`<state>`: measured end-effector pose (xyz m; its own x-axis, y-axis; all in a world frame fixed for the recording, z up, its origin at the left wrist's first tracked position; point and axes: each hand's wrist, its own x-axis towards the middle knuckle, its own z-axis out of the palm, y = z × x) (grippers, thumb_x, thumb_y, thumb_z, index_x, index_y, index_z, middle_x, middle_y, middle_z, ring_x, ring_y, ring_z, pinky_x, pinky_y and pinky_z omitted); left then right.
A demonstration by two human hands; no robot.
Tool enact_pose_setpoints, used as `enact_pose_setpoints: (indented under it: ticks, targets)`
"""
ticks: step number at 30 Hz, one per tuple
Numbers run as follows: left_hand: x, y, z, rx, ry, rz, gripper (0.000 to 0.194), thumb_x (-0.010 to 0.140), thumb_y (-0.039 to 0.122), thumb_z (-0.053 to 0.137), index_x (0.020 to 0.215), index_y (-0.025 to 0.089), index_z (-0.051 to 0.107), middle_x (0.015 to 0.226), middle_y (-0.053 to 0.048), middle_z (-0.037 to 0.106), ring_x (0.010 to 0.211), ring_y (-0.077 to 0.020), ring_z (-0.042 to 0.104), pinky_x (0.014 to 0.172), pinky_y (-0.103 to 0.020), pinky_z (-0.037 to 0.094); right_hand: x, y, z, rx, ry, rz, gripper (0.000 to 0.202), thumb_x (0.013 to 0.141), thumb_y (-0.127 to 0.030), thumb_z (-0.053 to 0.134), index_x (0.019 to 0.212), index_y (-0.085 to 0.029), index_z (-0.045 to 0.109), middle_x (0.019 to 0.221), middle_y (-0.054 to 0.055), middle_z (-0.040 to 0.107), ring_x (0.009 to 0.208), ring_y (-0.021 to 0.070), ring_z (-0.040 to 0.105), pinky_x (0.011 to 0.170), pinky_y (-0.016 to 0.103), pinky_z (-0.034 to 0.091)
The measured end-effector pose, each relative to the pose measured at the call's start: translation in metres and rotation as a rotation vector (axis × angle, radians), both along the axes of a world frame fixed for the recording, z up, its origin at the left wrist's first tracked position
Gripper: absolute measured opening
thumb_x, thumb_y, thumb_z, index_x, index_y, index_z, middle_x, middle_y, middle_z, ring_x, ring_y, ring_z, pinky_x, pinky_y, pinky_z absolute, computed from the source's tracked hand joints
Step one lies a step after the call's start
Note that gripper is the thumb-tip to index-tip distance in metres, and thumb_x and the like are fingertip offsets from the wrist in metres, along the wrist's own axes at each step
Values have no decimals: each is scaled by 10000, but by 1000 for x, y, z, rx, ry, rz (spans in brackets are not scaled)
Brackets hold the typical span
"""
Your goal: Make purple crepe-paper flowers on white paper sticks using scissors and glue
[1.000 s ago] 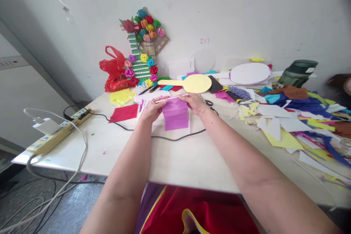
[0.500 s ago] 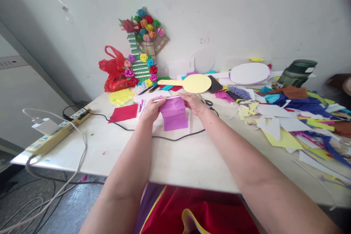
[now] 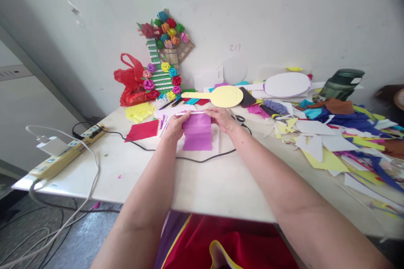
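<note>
Between my hands a thin white paper stick (image 3: 194,112) lies level along the top edge of a purple crepe paper piece (image 3: 197,134). My left hand (image 3: 176,124) is closed on the stick's left part, thumb on top. At the other end my right hand (image 3: 221,118) pinches the stick and the paper's upper right corner. The purple paper hangs toward me over a white sheet (image 3: 215,141) on the table. Several thin white and purple sticks (image 3: 162,122) lie just left of my left hand.
A black cable (image 3: 205,159) crosses the table before my hands. Red crepe paper (image 3: 142,130) and a power strip (image 3: 67,153) lie left. Behind are a yellow paddle-shaped cutout (image 3: 226,96), scissors (image 3: 240,118) and a paper-flower guitar (image 3: 161,80). Paper scraps (image 3: 328,134) cover the right side.
The purple paper has shifted slightly left and hangs straighter. Both hands keep their grip on the stick, with my right fingers moved slightly along it.
</note>
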<state>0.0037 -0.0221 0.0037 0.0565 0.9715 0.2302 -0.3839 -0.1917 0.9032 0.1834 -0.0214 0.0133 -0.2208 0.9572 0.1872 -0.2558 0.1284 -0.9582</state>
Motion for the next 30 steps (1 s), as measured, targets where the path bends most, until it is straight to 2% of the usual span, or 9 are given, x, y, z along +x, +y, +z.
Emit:
enact_pose_setpoints:
  ticks: [4, 12, 20, 25, 30]
  targets:
    - [1, -1, 1, 7, -24, 1, 275, 523, 320, 786, 729, 164, 693, 681, -6, 675, 725, -169, 628, 657, -250, 458, -1, 2, -1, 20, 12, -33, 254, 552, -345, 748, 736, -178, 695, 605, -22, 607, 525, 96, 505, 538, 247, 419]
    - [1, -1, 1, 27, -14, -3, 250, 537, 297, 776, 727, 161, 686, 675, -3, 665, 668, -146, 605, 618, -235, 450, -1, 0, 0, 14, 46, -12, 242, 546, -295, 745, 750, -173, 700, 626, -22, 607, 552, 85, 508, 557, 239, 414]
    - [4, -5, 4, 48, -17, -64, 257, 552, 302, 769, 750, 160, 685, 703, -10, 663, 657, -138, 596, 630, -246, 442, 0, -4, 5, 18, 14, 6, 250, 545, -280, 751, 773, -186, 713, 620, -21, 611, 554, 80, 493, 538, 219, 404]
    - [2, -3, 4, 45, 10, -24, 297, 543, 301, 773, 795, 163, 696, 732, -21, 669, 706, -154, 603, 635, -245, 433, 0, -2, 4, 42, -3, 24, 241, 571, -294, 742, 785, -187, 716, 634, -13, 618, 558, 81, 503, 536, 220, 413]
    - [-4, 0, 1, 31, 4, -37, 314, 529, 283, 778, 814, 174, 704, 712, -9, 660, 634, -122, 574, 583, -231, 412, 1, -3, 5, 33, 28, 54, 248, 574, -298, 749, 789, -181, 716, 665, -4, 635, 573, 80, 520, 543, 215, 420]
